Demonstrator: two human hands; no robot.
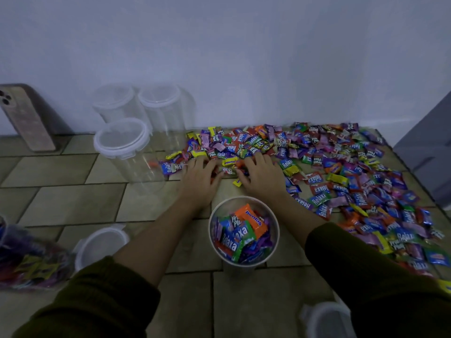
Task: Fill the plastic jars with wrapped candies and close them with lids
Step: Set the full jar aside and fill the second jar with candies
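- Tiled floor [61, 203], meeting a pale wall. Grey cabinet [429, 147] at the right edge.
- Candies [341, 167]: a wide loose spread of wrapped pieces, running from the middle of the floor out to the right and back to the wall.
- Two forearms in dark sleeves reach forward from the bottom of the view.
- Closed jars, clear and apparently empty, stand back left near the wall: two behind [117, 103] [162, 101], one in front [122, 140]. All lidded.
- At the far left edge, a blurred clear container [31, 259] packed with candies; can't tell whether it is lidded.
- Open jar [244, 262]: upright, mouth up, lidless, holding candies but well short of full. It stands between the forearms.
- Phone [26, 118] leans on the wall, far left.
- Loose lids: one [101, 245] left of the left forearm, another [327, 320], blurred, bottom right.
- Left hand [199, 176] and right hand [261, 176]: palms down, side by side, fingers spread and bent onto the near edge of the spread. Whether either has actually closed on a piece I cannot tell.
- Key relation: the open jar lies straight back from both hands, toward the body, about equally near to each. Judged step: gathering a handful. The haul then comes back and up over the rim. Stray pieces could drop beside the jar.
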